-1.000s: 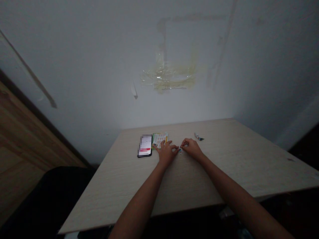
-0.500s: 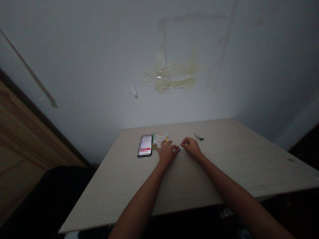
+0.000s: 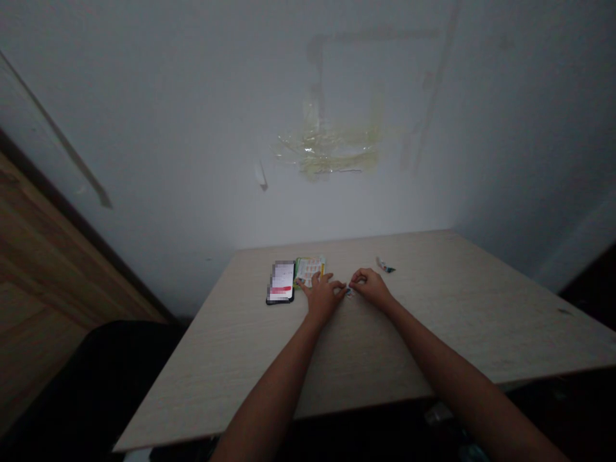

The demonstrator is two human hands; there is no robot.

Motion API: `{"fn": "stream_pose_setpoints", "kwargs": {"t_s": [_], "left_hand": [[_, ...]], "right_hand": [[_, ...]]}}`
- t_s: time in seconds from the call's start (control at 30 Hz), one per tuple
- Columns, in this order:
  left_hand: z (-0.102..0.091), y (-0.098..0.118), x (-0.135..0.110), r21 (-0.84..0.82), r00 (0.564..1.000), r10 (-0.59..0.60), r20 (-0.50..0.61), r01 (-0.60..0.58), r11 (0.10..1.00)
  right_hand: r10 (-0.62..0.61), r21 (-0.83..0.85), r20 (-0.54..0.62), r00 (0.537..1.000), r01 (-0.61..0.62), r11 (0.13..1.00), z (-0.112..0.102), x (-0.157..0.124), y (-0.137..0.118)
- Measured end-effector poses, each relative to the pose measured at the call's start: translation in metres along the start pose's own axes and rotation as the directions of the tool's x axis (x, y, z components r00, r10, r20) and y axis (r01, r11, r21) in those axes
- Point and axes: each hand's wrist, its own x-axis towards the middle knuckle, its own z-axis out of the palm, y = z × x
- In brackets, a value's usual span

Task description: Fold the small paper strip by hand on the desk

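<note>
Almost nothing has moved since a second ago: both hands sit where they were on the pale wood-grain counter (image 3: 366,346), and only the view has drifted a touch.

The left hand (image 3: 321,295) lies flat, palm down, its fingers (image 3: 315,278) spread, with the tips overlapping the near edge of a green and yellow printed paper packet (image 3: 308,269). The thumb stretches rightward toward a tiny pale scrap (image 3: 350,292) lying on the counter between the two hands. The right hand (image 3: 371,286) is curled, its fingers (image 3: 357,277) drawn in close around the thumb right at that scrap. They seem to pinch or press it, but the piece is so small and the light so dim that I cannot tell whether it is gripped or only touched. The flat left hand looks like a brace, pinning the work down while the other hand does the finer handling.

Just left of the packet, touching or nearly so, a black smartphone (image 3: 280,282) lies face up with its screen lit, angled as if to be read. Beyond the right hand, a little apart, rests a small dark and white wrapper piece (image 3: 385,265). On the grey wall (image 3: 168,128) behind, yellowed tape residue (image 3: 327,151) clings.
</note>
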Motion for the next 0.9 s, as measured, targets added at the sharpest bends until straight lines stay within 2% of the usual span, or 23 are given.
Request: {"fn": "stream_pose_setpoints", "kwargs": {"t_s": [0.37, 0.67, 0.9], "left_hand": [[0.002, -0.001, 0.0, 0.008, 1.0, -0.006, -0.004, 0.006, 1.0], [0.005, -0.004, 0.0, 0.015, 1.0, 0.011, -0.02, -0.011, 1.0], [0.003, -0.003, 0.0, -0.001, 1.0, 0.009, -0.011, -0.009, 1.0]], "right_hand": [[-0.022, -0.085, 0.088, 0.996, 0.03, 0.996, -0.006, -0.003, -0.004], [-0.016, 0.042, 0.201, 0.98, 0.007, 0.999, -0.01, -0.007, -0.004], [-0.023, 0.038, 0.247, 0.969, 0.014, 0.999, -0.012, -0.006, -0.003]]}}
